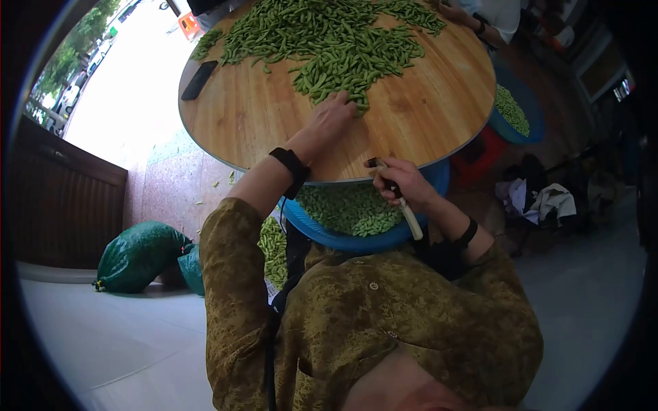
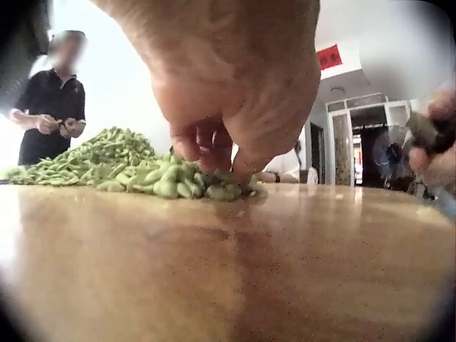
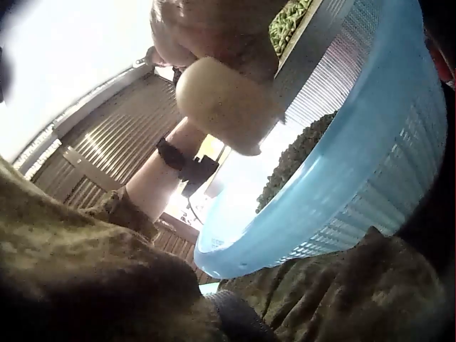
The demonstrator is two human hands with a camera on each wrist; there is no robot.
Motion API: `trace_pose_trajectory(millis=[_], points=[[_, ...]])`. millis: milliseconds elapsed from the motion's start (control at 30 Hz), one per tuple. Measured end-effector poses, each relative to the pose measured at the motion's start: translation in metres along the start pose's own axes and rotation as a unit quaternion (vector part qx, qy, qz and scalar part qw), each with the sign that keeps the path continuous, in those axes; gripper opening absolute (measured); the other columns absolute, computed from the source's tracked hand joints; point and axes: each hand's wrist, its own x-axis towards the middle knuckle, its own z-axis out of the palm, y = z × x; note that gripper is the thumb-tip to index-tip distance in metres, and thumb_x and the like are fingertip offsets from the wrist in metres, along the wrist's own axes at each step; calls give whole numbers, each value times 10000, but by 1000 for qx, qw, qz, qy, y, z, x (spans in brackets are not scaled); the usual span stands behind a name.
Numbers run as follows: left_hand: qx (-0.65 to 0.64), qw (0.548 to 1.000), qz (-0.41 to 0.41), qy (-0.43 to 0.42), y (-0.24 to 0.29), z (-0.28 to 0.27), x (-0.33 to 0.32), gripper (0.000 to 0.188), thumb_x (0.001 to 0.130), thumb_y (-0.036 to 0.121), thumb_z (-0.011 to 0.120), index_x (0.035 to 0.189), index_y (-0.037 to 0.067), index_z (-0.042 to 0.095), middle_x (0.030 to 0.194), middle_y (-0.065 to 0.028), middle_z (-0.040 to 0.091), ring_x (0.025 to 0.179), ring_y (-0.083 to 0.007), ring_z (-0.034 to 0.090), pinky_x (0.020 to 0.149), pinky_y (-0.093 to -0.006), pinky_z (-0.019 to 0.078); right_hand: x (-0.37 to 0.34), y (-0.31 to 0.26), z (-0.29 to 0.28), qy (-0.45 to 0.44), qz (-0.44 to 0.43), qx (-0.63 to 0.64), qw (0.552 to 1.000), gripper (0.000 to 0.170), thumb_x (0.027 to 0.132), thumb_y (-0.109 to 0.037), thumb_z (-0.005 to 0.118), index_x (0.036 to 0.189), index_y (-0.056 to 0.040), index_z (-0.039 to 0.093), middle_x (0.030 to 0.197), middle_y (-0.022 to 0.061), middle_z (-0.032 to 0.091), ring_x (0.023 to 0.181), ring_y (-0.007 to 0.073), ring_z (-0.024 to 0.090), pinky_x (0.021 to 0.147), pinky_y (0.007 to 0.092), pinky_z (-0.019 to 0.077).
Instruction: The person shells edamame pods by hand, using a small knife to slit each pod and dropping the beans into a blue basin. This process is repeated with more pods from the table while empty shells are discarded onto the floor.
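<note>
At the near edge of a heap of green soybean pods [image 1: 356, 65], my left hand [image 1: 334, 118] reaches down with curled fingers among the nearest pods. The left wrist view shows the fingers [image 2: 206, 146] bent into the pods [image 2: 171, 178], low over the wooden tabletop [image 2: 235, 278]. My right hand [image 1: 409, 183] grips a pale-handled tool [image 1: 413, 222] by the table's near edge. Its dark end points up towards the table, and the rounded handle end [image 3: 221, 103] juts from the fist. Below this hand, a blue basket [image 1: 336, 243] contains shelled green beans [image 1: 353, 209].
A black phone [image 1: 199, 80] lies at the table's left. Another blue basin [image 1: 531, 133] with beans stands right of the table. Green sacks [image 1: 140, 257] sit on the floor at left. Another person [image 2: 53, 107] stands beyond the heap, and another person's arm [image 1: 473, 24] reaches the far right edge.
</note>
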Motion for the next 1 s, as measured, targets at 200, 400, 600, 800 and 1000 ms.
trace_pose_trajectory(millis=[200, 400, 600, 800, 1000], points=[[39, 998, 20, 35, 7, -4, -1, 123, 752, 83, 570, 863, 45, 605, 935, -121, 548, 1016, -320, 506, 780, -389, 472, 4, 0, -7, 5, -45, 109, 993, 243, 973, -174, 444, 1185, -59, 473, 785, 40, 498, 565, 88, 446, 412, 206, 348], [-538, 815, -215, -12, 45, -40, -23, 111, 851, 113, 633, 911, 24, 604, 803, -34, 613, 720, -147, 588, 586, -265, 452, 7, -8, -2, 1, -110, 162, 981, 149, 985, -193, 429, 1057, -68, 468, 796, 38, 499, 562, 88, 442, 412, 200, 348], [-671, 672, -307, -60, 73, -62, -48, 142, 906, 145, 615, 865, 12, 586, 675, 4, 563, 542, -59, 491, 467, -212, 357, -3, -12, 7, -90, -100, 175, 975, 191, 1001, -198, 396, 1124, -67, 459, 810, 36, 492, 552, 69, 428, 420, 185, 357], [-685, 656, -315, -25, 75, -58, -56, 125, 885, 127, 646, 851, 23, 584, 643, 21, 541, 529, -46, 469, 462, -207, 339, -7, -13, 13, -136, -85, 196, 967, 387, 1019, -183, 342, 1390, -77, 322, 808, 36, 459, 551, 73, 403, 422, 187, 355], [-654, 701, -284, 6, 76, -57, -60, 110, 870, 124, 664, 855, 41, 593, 645, 39, 542, 537, -27, 456, 473, -196, 337, -11, -16, 18, -121, -96, 183, 971, 395, 1013, -162, 350, 1396, -71, 327, 783, 31, 445, 524, 71, 386, 417, 186, 355]])
